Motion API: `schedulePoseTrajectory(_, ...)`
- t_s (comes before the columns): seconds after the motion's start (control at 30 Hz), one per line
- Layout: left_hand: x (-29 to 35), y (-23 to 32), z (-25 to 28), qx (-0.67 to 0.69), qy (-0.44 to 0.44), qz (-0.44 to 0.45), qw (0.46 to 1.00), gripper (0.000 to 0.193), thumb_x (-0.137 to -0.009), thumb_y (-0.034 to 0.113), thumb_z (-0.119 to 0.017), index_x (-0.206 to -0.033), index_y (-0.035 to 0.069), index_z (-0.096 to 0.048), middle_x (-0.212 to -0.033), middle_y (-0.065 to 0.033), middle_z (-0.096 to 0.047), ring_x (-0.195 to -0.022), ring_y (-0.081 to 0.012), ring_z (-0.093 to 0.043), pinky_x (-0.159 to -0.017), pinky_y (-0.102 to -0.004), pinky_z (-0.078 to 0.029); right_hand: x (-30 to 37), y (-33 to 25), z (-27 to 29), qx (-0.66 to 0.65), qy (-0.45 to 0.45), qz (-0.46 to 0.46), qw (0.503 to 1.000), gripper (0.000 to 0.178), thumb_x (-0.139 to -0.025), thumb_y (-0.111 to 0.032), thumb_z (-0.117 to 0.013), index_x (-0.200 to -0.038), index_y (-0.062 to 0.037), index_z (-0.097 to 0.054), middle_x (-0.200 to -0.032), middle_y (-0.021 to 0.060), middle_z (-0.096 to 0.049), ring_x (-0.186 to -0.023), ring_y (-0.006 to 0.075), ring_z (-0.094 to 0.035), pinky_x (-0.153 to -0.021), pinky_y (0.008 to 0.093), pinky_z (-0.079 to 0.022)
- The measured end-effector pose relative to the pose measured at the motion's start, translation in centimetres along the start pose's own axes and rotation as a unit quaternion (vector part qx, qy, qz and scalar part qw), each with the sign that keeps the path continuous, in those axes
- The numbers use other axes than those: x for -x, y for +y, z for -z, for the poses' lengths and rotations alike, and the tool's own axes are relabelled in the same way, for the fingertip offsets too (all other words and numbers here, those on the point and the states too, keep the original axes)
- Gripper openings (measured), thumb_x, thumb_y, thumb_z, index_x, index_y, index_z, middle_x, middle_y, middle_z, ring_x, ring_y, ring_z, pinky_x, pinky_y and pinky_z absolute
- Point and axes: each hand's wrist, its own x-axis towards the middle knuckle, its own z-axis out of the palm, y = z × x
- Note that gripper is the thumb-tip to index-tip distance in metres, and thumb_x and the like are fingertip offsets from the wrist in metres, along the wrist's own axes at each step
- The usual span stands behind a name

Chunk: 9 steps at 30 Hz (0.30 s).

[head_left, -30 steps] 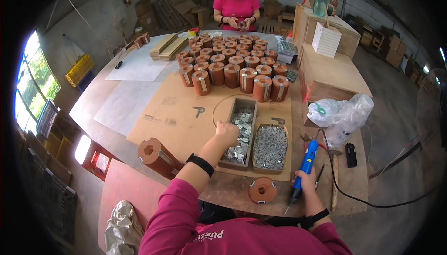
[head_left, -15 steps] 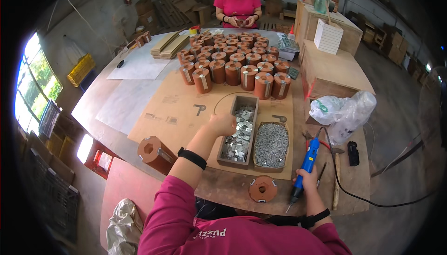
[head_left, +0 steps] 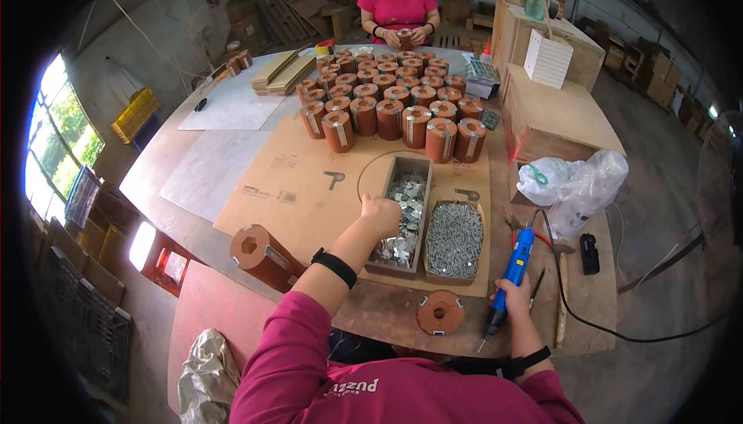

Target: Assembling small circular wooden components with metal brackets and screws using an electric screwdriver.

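My left hand [head_left: 381, 215] is over the left side of a long open box [head_left: 376, 266] filled with small flat metal plates [head_left: 405, 209]. Its fingers are curled down toward the plates, and whatever they pinch is hidden. In my right hand [head_left: 514, 297] is a blue electric screwdriver [head_left: 517, 260], its bit slanting down toward the table edge. Between my arms a brown cylinder [head_left: 440, 313] stands on end, with a centre hole and metal pieces on its rim. A shallow tray [head_left: 430, 275] of screws [head_left: 455, 237] sits beside the plate box.
Several finished-looking brown cylinders [head_left: 396, 100] crowd the far table. Another cylinder [head_left: 263, 256] stands by my left forearm. A hammer [head_left: 561, 300], plastic bags [head_left: 574, 182] and wooden boxes [head_left: 556, 111] are at the right. A co-worker [head_left: 397, 6] handles a cylinder opposite. The screwdriver's black cord [head_left: 604, 333] trails right.
My left hand has shifted slightly to the right over the metal plates. The right hand still holds the screwdriver. Across the table, the co-worker's cylinder has turned upright.
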Motion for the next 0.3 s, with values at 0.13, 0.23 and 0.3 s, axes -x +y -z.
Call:
schedulePoseTrajectory(0.13,-0.14,-0.19,0.81,0.043,-0.053,0.014,0.998,0.021,-0.066,0.012,-0.056,-0.086,0.01,-0.064,-0.09,-0.0083,-0.064,-0.089,-0.021,-0.059,-0.083,-0.0415,-0.033,-0.09,0.18,0.05,-0.004,0.003,0.003,1.0,0.043,-0.063,-0.005,-0.061,-0.098,-0.0029,-0.036,-0.065,0.0105,-0.05,-0.041,0.0235,-0.054,-0.036,0.0349,-0.046)
schedulePoseTrajectory(0.23,-0.58,-0.04,0.49,0.013,-0.057,0.02,0.998,0.021,-0.066,0.012,-0.057,-0.086,0.01,-0.064,-0.091,-0.0082,-0.063,-0.089,-0.0212,-0.059,-0.085,-0.0425,-0.033,0.02,-0.02,-0.06,-0.006,0.006,0.0,1.0,0.043,-0.063,-0.004,-0.061,-0.098,-0.0032,-0.036,-0.065,0.0107,-0.05,-0.041,0.0236,-0.054,-0.036,0.0352,-0.046)
schedulePoseTrajectory(0.3,-0.46,-0.02,0.63,0.016,-0.063,0.016,0.998,0.022,-0.066,0.012,-0.058,-0.087,0.01,-0.064,-0.092,-0.0087,-0.063,-0.091,-0.0216,-0.059,-0.086,-0.0428,-0.032,0.13,-0.16,-0.06,0.002,-0.003,-0.007,1.0,0.041,-0.066,-0.004,-0.059,-0.1,-0.0063,-0.036,-0.065,0.0098,-0.049,-0.043,0.023,-0.054,-0.038,0.0362,-0.047)
